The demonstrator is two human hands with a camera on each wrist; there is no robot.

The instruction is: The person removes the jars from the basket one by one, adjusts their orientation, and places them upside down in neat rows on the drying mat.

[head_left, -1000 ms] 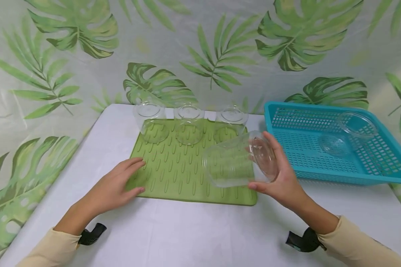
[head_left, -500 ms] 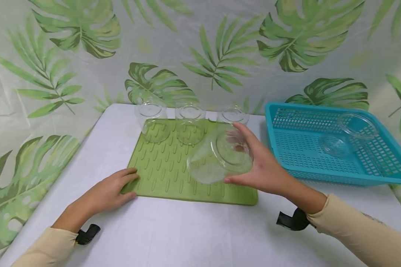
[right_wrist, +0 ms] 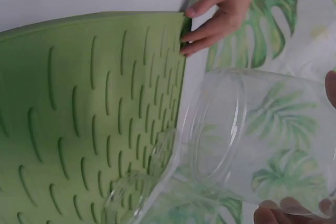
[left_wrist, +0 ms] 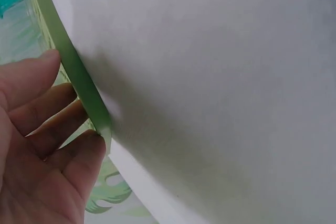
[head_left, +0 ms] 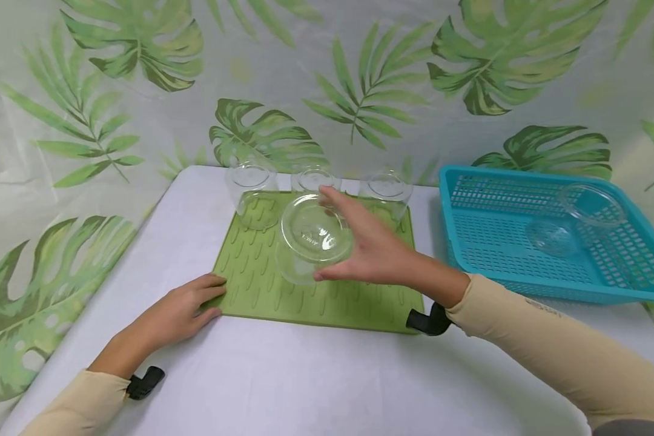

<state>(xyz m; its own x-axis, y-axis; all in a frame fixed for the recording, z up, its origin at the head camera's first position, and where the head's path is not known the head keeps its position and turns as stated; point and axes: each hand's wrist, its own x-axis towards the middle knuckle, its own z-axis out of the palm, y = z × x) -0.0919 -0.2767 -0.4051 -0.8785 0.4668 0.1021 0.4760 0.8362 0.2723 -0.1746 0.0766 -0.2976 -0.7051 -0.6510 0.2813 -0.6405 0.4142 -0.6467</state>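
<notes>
My right hand [head_left: 367,248] grips a clear cup [head_left: 307,236] above the middle of the green ribbed mat [head_left: 256,300]. The cup is tilted with its base up toward the head view; thumb and fingers lie on opposite sides. In the right wrist view, the same cup [right_wrist: 278,124] shows its mouth rim. Near the mat's front left corner, my left hand [head_left: 180,312] touches the edge with fingers fairly straight. The left wrist view shows those fingertips [left_wrist: 94,137] against the mat's rim. Clear cups stand upside down along the mat's back: left [head_left: 253,203], middle [head_left: 305,177], partly covered, and right [head_left: 387,188].
A blue plastic basket [head_left: 528,290] stands right of the mat, with another clear cup [head_left: 578,227] leaning inside it. White cloth [head_left: 305,375] covers the table. A leaf-patterned curtain [head_left: 283,66] hangs behind.
My right hand has carried the cup leftward over the mat and turned its base further toward the head view. The left hand has shifted slightly left to the mat's corner.
</notes>
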